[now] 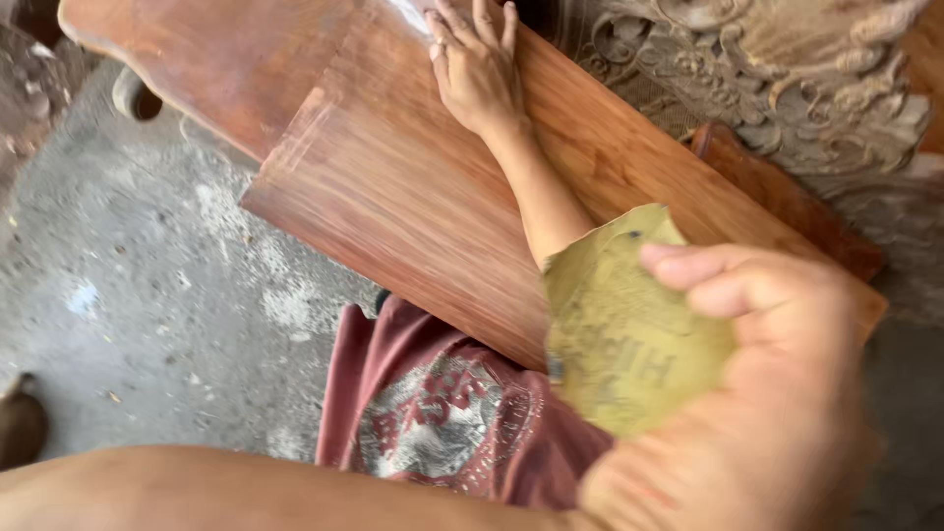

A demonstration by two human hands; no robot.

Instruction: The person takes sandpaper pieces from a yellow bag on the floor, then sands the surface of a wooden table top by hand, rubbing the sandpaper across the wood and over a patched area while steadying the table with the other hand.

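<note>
My left hand (479,69) lies flat, fingers spread, on the far end of a reddish-brown wooden plank (413,197) that slants across my lap. My right hand (777,393) is close to the camera and blurred. It pinches a worn yellow-green sheet of sandpaper (624,334) between thumb and fingers, just above the plank's near right part. The sandpaper hides part of my left forearm and of the plank's edge.
A second, darker wooden board (206,59) lies under the plank at top left. Carved pale wood furniture (787,79) stands at top right. Dusty grey concrete floor (147,295) is on the left. My red shorts (442,423) and bare leg (246,492) fill the bottom.
</note>
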